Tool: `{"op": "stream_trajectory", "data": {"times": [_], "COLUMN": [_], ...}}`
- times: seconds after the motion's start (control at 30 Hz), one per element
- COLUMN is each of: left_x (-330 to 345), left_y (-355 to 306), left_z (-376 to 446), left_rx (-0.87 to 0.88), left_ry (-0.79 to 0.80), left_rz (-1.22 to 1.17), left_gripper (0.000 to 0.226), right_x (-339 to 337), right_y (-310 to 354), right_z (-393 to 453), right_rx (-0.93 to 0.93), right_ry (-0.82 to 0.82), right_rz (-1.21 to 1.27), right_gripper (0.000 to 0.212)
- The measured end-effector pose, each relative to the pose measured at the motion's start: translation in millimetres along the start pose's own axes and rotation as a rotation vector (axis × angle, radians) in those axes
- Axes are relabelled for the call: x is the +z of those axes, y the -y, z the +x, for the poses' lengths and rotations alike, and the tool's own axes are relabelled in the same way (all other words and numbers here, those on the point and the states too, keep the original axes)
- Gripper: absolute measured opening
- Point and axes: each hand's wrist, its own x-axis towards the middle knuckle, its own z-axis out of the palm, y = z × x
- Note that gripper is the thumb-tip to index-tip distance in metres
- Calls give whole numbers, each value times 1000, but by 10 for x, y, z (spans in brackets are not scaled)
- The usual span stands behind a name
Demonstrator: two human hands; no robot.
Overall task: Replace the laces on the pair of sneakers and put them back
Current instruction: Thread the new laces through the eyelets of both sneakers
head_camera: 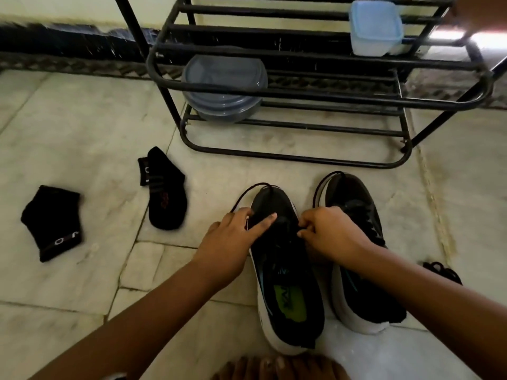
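A black metal rack (301,86) stands at 12 o'clock on the pale stone floor (82,133). A round grey tub (223,89) sits on its low shelf at the left. A square clear box (375,28) with a blue lid sits higher up at 1 o'clock. Two black socks lie on the floor at 9 and 10 o'clock: the far sock (166,189) is near the shoes, and the near sock (53,222) is well apart from them. A small heap of black lace (443,271) lies at 3 o'clock, just beside the right shoe. Bare toes (274,367) show at 6 o'clock.

Two black sneakers with white soles stand side by side in the middle, toes pointing to 12 o'clock. The left sneaker (285,270) has a green insole. The right sneaker (354,242) is touching it.

Both hands are over the front of the left sneaker. The left hand (233,239) pinches a thin black lace (247,192) that loops out past the toe, with one finger laid flat on the shoe. The right hand (329,231) is curled, its fingertips pinching lace at the eyelets.
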Motion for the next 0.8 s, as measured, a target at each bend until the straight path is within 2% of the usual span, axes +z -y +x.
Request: {"op": "stream_trajectory", "data": {"times": [0.07, 0.17, 0.2, 0.27, 0.33, 0.37, 0.5, 0.6, 0.7, 0.73, 0.8], "left_x": [10, 68, 85, 64, -43, -123, -347, -318, -264, -257, -245], "left_y": [7, 61, 75, 78, 4, -58, -284, -255, -173, -134, -11], "left_z": [-39, -141, -181, -228, -186, -144, -47, -86, -134, -154, -194], "left_rx": [-75, -183, -186, -177, -119, -70, 164, 191, 68, -35, -256], "left_ry": [3, 42, 20, -153, -335, -373, -349, -378, -345, -354, -401], "left_rz": [25, -42, -114, -332, -482, -512, -535, -543, -512, -525, -630], "left_gripper": [83, 60, 51, 36, 30, 30, 29, 23, 20, 15, 11], "right_x": [-21, -69, -96, -140, -163, -170, -164, -198, -243, -260, -311], "right_y": [-10, -75, -93, -80, -12, 49, 230, 269, 207, 161, 53], "right_z": [-21, -62, -87, -148, -193, -207, -245, -292, -332, -329, -297], "right_rx": [-7, 51, 65, 67, 32, 5, -65, -37, -41, -35, 18], "right_ry": [6, -62, -94, -128, -95, -64, 2, 66, 248, 233, 69], "right_rz": [9, 132, 191, 311, 393, 424, 527, 559, 499, 436, 357], "right_gripper": [8, 20, 22, 24, 28, 29, 31, 26, 15, 10, 12]}}
